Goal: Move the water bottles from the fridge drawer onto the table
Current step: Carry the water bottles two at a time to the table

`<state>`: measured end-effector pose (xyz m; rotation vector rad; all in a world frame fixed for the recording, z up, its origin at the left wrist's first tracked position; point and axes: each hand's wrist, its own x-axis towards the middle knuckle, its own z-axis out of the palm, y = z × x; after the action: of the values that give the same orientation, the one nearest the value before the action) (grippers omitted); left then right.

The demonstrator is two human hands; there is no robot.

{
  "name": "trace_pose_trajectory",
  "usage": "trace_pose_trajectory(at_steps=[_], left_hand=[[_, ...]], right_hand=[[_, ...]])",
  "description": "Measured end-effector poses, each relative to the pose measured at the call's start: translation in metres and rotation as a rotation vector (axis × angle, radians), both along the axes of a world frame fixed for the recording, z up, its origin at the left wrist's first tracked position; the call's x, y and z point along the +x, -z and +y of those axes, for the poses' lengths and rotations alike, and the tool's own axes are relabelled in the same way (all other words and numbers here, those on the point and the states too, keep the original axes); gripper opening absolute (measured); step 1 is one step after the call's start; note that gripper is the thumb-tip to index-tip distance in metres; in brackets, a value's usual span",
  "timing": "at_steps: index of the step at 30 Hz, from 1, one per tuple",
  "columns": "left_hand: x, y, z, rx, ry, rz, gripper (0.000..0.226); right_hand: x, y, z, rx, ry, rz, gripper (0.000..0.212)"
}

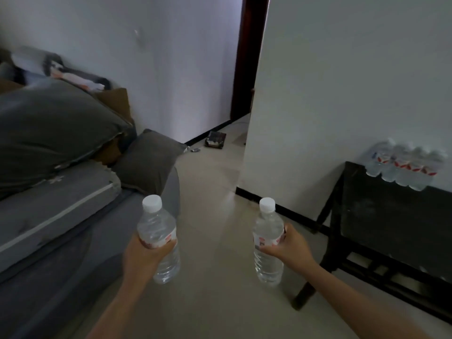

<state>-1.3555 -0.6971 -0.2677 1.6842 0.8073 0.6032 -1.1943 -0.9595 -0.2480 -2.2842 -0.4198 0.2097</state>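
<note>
I carry two clear water bottles with white caps, both upright above the pale floor. My left hand (144,255) grips the left bottle (157,226) around its labelled middle. My right hand (288,243) grips the right bottle (267,228) at its label from the right side. A dark wooden table (381,216) stands to the right against the white wall. A wrapped pack of several water bottles (406,165) lies on its far end. The fridge drawer is not in view.
A grey sofa (61,216) with dark cushions (49,133) fills the left side. A strip of tiled floor (210,192) runs between sofa and table toward a dark-framed doorway (244,69). A small dark object (215,139) lies on the floor by the doorway.
</note>
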Motion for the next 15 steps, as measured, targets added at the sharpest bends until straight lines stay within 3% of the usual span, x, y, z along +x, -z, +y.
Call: trace_pose_trajectory(at_steps=[4,7,10,15], left_hand=[[0.061,0.013,0.01,-0.049,0.073,0.012,0.052],[0.11,0.02,0.017,-0.056,0.127,0.048,0.057],[0.161,0.013,0.029,-0.032,0.178,0.087,0.054],[0.255,0.001,0.057,0.042,0.175,-0.006,0.074]], right_hand=[[0.041,0.014,0.001,-0.081,0.067,-0.008,0.065],[0.085,0.016,0.013,-0.13,0.091,-0.019,0.06],[0.135,0.009,0.036,-0.089,0.103,-0.044,0.058],[0.223,-0.002,0.074,0.021,0.125,-0.045,0.058]])
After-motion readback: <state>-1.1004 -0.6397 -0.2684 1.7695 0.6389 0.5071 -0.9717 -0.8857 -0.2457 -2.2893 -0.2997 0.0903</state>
